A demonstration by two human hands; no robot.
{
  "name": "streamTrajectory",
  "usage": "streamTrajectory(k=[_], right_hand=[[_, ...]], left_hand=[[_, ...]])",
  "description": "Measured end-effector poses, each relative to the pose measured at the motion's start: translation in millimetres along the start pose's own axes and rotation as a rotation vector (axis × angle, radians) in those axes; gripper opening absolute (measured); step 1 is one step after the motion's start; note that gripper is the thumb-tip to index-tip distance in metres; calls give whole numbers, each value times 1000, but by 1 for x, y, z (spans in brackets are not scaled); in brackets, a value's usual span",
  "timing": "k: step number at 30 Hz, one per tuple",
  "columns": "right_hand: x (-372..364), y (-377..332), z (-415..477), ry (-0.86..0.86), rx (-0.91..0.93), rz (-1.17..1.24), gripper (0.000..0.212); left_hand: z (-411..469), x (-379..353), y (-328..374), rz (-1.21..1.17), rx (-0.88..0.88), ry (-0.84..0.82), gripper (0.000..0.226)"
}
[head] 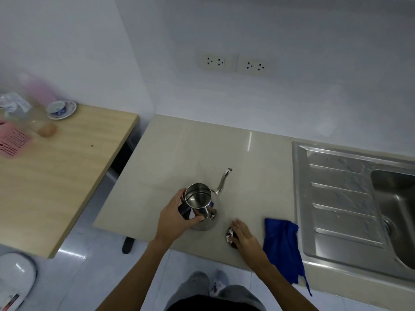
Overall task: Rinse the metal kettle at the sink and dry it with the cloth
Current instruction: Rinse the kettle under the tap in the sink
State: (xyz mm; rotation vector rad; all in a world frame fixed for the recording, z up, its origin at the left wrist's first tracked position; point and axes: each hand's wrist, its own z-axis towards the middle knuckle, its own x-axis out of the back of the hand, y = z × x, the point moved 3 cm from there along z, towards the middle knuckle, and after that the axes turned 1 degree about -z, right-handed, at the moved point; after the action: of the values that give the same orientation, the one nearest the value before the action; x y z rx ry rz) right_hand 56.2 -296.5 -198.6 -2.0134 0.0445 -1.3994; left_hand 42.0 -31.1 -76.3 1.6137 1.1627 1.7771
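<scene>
The metal kettle stands upright on the tabletop, near the front edge and close to me. Its top is open, with no lid on it, and I can see down inside. Its thin spout points far and a little to the right. My left hand is wrapped around the kettle's left side, by the dark handle, with my fingers closed on its neck. My right hand lies flat, fingers together, on a small shiny thing, the lid I think, just to the right of the kettle. I cannot tell if that hand is gripping it or only resting on it. The blue cloth lies just to the right of my right hand and hangs over the near edge of the tabletop. The sink is farther right still, first its ribbed draining part, then the deep bowl at the right edge of what I see. I cannot see a tap. So the kettle has to go to the right, past the lid and the cloth, to reach the water. My left hand already has the kettle, so I think it should carry it across, kept upright. My right hand is nearer the cloth for the drying later.
</scene>
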Motion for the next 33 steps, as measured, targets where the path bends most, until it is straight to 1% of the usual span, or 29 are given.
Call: streamTrajectory(k=[1,4,5,6,7,8,12,14,15,16,18,20,21,23,26,27,28,31,33], right_hand=[[-4,5,0,-1,-23,-4,51],[-6,2,5,47,38,-39,39],[-3,0,5,45,45,-32,45],[1,-2,4,32,46,-17,57],[3,-3,4,54,59,-8,63],[9,-6,4,64,48,12,63],[38,-32,17,160,-19,193,50],[54,-49,34,218,-107,343,44],[63,-58,43,228,-174,443,39],[69,-68,51,222,-249,549,34],[74,-82,66,173,-371,752,24],[68,-87,78,132,-440,887,33],[65,-89,82,116,-471,922,37],[57,-91,87,119,-529,996,39],[50,-96,89,148,-643,1077,34],[48,-98,89,153,-669,1101,34],[48,-101,90,161,-678,1127,34],[49,-110,94,185,-721,1211,33],[56,-116,91,208,-738,1253,33]], left_hand=[[0,0,-1,0,2,-2,94],[0,0,-2,-1,9,-9,97],[0,0,-3,1,13,-9,98],[0,0,-3,5,16,-9,98],[0,0,-4,7,21,-10,98],[0,1,-3,3,22,-14,97],[-3,2,5,-48,26,-48,86],[-5,5,3,-117,89,-43,94],[-7,7,1,-144,126,-25,95],[-8,9,-1,-154,146,1,89],[-12,14,-2,-166,174,57,58],[-15,18,-4,-180,215,100,26],[-16,18,-6,-186,234,97,20],[-17,19,-14,-179,270,33,30],[-18,19,-21,-245,301,-96,61],[-18,19,-20,-279,292,-125,67],[-17,19,-19,-304,279,-150,69],[-14,19,-12,-345,239,-202,64],[-12,20,-3,-358,194,-226,67]])
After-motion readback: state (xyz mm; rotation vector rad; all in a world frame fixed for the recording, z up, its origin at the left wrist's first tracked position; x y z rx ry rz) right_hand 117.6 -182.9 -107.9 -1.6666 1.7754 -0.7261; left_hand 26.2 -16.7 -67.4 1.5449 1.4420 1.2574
